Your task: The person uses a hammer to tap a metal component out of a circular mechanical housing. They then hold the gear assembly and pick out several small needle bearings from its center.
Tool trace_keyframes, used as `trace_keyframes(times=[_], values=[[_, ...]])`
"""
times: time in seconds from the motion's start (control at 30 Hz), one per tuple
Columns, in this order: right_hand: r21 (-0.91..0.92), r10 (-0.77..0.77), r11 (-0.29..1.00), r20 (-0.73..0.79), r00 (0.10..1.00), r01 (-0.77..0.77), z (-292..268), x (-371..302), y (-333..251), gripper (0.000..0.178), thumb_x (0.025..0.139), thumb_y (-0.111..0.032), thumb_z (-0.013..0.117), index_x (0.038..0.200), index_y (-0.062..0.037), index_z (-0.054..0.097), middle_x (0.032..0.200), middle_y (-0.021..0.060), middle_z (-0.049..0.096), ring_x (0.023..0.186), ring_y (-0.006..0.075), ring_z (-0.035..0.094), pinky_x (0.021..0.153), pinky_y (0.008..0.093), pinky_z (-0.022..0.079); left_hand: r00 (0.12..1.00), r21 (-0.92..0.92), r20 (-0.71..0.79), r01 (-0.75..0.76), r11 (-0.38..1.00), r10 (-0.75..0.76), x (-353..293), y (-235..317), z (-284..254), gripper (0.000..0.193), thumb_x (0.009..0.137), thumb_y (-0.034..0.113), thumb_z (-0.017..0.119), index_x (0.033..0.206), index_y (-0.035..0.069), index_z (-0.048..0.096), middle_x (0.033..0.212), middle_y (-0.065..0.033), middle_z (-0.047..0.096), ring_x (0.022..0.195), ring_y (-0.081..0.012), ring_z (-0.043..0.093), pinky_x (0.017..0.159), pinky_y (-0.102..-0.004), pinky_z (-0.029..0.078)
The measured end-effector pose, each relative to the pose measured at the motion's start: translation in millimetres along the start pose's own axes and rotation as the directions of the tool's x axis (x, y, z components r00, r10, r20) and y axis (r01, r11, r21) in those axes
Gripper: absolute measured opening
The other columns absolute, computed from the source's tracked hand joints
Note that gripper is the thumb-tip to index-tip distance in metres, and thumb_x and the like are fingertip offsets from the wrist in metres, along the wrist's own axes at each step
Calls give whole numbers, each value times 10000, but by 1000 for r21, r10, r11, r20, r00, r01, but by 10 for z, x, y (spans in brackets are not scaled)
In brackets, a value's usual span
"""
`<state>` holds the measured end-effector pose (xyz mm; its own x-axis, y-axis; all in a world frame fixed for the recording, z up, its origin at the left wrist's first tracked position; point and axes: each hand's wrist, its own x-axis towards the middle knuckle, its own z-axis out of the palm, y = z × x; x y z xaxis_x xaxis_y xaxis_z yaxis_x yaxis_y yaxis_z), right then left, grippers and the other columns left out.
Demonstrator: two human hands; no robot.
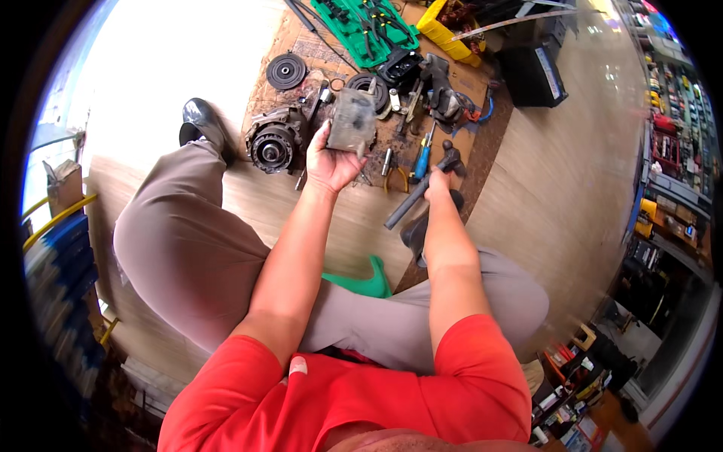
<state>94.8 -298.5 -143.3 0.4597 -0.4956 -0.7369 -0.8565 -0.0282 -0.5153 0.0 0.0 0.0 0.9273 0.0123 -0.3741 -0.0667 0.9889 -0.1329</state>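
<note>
The left hand (335, 167) has its fingers curled around the low end of a grey, boxy packet (352, 122), holding it up over the far brown cardboard (392, 134) on the floor. The right hand (438, 183) has its fingers closed around a dark hammer (407, 204), its head pointing far and its handle end coming near and left. A round metal machine part (273, 147) sits left of the packet, a blue screwdriver (422, 163) lies just left of the hammer head, and a green tool case (354, 51) is farther back.
</note>
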Motion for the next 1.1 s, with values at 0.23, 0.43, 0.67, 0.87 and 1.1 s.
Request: trace_keyframes(times=[0.23, 0.43, 0.67, 0.87, 1.1], values=[[216, -24, 975, -97, 995, 45, -416, -755, -491, 168, 933, -167, 605, 923, -11, 546, 657, 88, 560, 472, 199, 513, 445, 364, 444, 873, -327, 428, 391, 860, -234, -273, -201, 582, 701, 799, 417, 680, 1371, 65, 480, 1186, -215, 523, 722, -144, 460, 583, -219, 431], [415, -443, 834, 110, 890, 364, -665, -1575, -1431, 210, 883, -172, 700, 898, -4, 575, 657, 87, 563, 493, 192, 539, 439, 369, 458, 796, -170, 590, 289, 942, -137, -738, -122, 1442, 745, 744, 354, 765, 1376, 91, 470, 1257, -190, 520, 868, -207, 546, 685, -292, 499], [500, -687, 714, 365, 628, 490, -1025, -3344, -2048, 230, 916, -209, 675, 840, -92, 492, 637, 19, 487, 482, 148, 506, 414, 303, 444, 765, 134, 624, -310, 941, 163, -1111, 291, 3133, 479, 895, 301, 641, 1324, 119, 530, 1305, -111, 599, 1196, -318, 571, 1013, -556, 460], [350, -433, 900, 651, 624, 260, -869, -4163, -1553, 194, 957, -220, 632, 892, -98, 494, 681, 7, 485, 508, 114, 465, 421, 266, 407, 676, 270, 700, -551, 790, 231, -1242, 1337, 3387, 575, 898, 299, 623, 1391, 57, 454, 1346, -153, 562, 1209, -359, 565, 1038, -540, 446], [-65, -16, 989, 853, 521, 136, -187, -3708, -1364, 178, 906, -147, 659, 952, -85, 499, 684, 26, 513, 497, 133, 510, 418, 285, 433, 818, 269, 264, -571, 776, 510, -792, 1847, 2702, 474, 874, 288, 637, 1313, 131, 551, 1291, -123, 605, 1192, -324, 557, 965, -475, 489]])
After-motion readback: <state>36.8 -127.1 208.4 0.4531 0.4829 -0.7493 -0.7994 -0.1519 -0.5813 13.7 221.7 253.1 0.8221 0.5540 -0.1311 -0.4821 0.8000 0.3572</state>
